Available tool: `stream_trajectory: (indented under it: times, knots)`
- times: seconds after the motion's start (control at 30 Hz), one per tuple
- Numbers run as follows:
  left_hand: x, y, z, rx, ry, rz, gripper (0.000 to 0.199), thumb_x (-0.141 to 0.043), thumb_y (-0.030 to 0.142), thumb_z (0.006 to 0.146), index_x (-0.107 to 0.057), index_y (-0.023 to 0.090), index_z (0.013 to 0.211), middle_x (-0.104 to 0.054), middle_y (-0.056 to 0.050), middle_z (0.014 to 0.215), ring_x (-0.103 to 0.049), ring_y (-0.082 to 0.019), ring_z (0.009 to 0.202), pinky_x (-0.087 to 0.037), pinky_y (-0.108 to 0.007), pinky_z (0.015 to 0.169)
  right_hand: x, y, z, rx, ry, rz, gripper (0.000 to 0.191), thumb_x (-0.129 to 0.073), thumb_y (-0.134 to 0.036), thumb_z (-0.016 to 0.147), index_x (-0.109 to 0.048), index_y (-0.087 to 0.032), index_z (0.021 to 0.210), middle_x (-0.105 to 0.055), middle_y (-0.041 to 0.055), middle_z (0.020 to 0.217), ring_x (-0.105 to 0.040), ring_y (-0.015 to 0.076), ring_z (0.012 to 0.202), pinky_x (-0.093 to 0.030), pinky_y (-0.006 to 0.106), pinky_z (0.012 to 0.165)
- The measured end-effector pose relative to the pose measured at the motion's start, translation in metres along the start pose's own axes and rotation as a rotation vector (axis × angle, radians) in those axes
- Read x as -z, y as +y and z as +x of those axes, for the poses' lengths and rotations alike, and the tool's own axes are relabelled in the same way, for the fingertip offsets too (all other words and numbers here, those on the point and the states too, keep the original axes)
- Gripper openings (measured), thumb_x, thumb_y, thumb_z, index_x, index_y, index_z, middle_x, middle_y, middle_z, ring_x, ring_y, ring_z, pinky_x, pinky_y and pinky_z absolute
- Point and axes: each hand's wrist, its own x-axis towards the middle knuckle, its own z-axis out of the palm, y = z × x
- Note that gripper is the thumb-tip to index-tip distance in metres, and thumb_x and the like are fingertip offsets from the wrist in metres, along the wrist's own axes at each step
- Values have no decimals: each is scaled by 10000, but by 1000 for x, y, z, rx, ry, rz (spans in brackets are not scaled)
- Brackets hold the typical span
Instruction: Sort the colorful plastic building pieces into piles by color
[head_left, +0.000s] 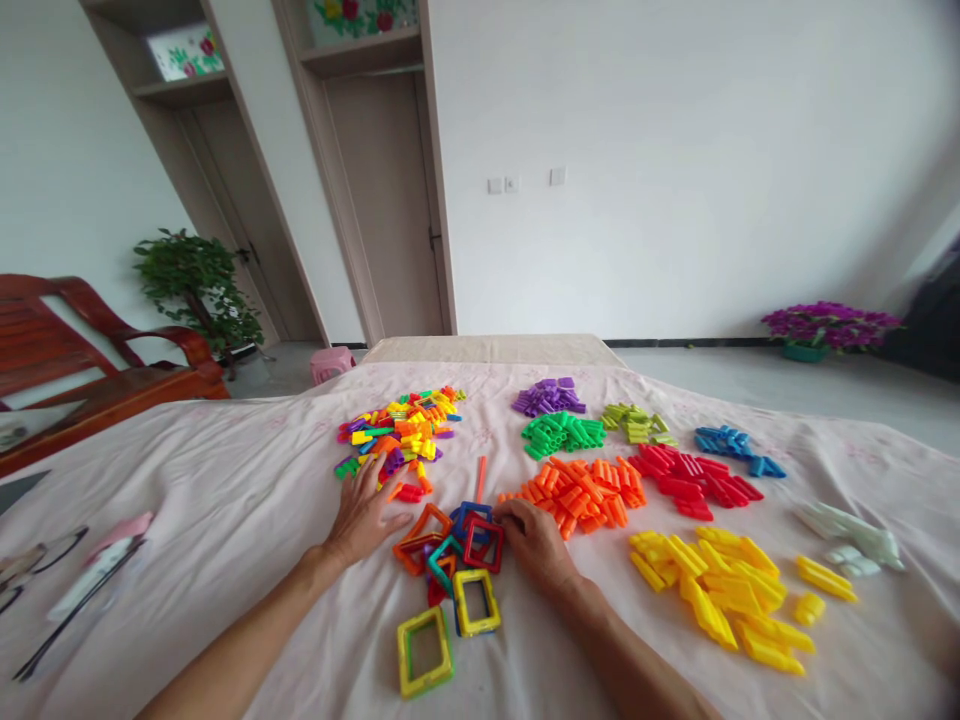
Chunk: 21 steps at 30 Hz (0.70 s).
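My left hand [364, 517] lies at the near edge of a mixed pile of colourful plastic pieces [409, 428], its fingers spread. A red piece [410, 493] lies just beyond its fingers. My right hand [538, 545] is between the orange pieces [585, 490] and a heap of square magnetic frames. Its fingers are curled together, and whatever may be in them is hidden. Closest to it are a red frame [483, 545] and a blue frame [472, 515]. Nearer to me lie two yellow frames [476, 603], [425, 652]. An orange stick [481, 480] lies beyond the heap.
Sorted piles of purple [551, 397], green [562, 434], olive [637, 423], blue [727, 442], red [694, 478] and yellow pieces [720, 580] cover the right side. Pale pieces [855, 535] lie far right. Glasses [64, 545] and a pink-and-white item [101, 565] lie left on the cloth [247, 480].
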Motion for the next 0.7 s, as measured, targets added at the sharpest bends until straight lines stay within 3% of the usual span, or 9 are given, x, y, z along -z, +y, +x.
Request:
stream_trajectory:
  times: [0.2, 0.37, 0.53, 0.7]
  knots:
    - [-34, 10, 33, 73, 6, 58, 704, -647, 576, 811, -521, 299, 1445, -303, -179, 1583, -185, -401, 1478, -163, -628, 1153, -1, 1, 1, -16, -12, 14, 259, -463, -149, 857, -710, -201, 917, -726, 42, 890, -665, 190, 840, -499, 292, 771]
    - [-51, 19, 65, 39, 88, -1, 551, -676, 427, 836, -602, 281, 1363, -430, -155, 1513, -274, -365, 1451, -205, -583, 1164, -2, 4, 0, -6, -5, 18, 272, -456, -144, 860, -713, -206, 926, -724, 39, 894, -666, 187, 841, -499, 285, 772]
    - [-49, 21, 75, 37, 161, -61, 339, -582, 352, 910, -689, 257, 1217, -563, -104, 1401, -450, -285, 1347, -310, -491, 1144, -2, 3, -2, -7, -2, 26, 267, -462, -132, 855, -712, -204, 916, -725, 34, 892, -667, 178, 839, -499, 275, 767]
    - [-36, 11, 67, 184, 286, -97, 293, -483, 291, 952, -713, 202, 1110, -677, -102, 1199, -579, -237, 1165, -417, -393, 1040, -3, 3, -1, -11, 2, 1, 274, -460, -123, 852, -712, -205, 923, -725, 35, 896, -667, 177, 837, -498, 272, 765]
